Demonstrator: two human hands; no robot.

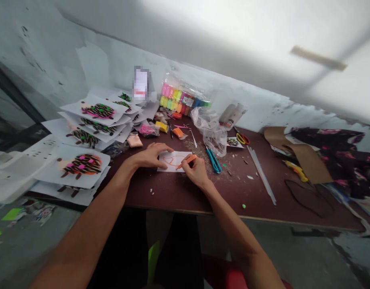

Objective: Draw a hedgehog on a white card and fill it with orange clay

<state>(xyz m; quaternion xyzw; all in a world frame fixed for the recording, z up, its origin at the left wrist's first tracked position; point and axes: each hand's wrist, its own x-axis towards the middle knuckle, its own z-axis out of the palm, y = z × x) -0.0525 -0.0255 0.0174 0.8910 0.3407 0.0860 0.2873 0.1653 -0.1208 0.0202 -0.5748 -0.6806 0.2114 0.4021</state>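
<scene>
A small white sheet of paper (171, 164) with an orange outline drawing lies on the dark red table. My left hand (151, 155) rests at the sheet's left side, thumb and fingers spread and holding nothing. In my right hand (197, 170) an orange marker (188, 159) is pinched, slanting down with its tip on or just above the drawing. The right fingers cover the sheet's right edge. Turquoise-handled scissors (214, 160) lie just right of this hand. A block of pale peach clay (134, 140) sits behind my left hand.
Sheets with hedgehog pictures (82, 166) are piled at the left. At the back are a pack of coloured clay (180, 100), a crumpled plastic bag (209, 128) and red-and-yellow scissors (242, 138). Glue sticks (261, 174) and a yellow glue gun (296, 170) lie to the right.
</scene>
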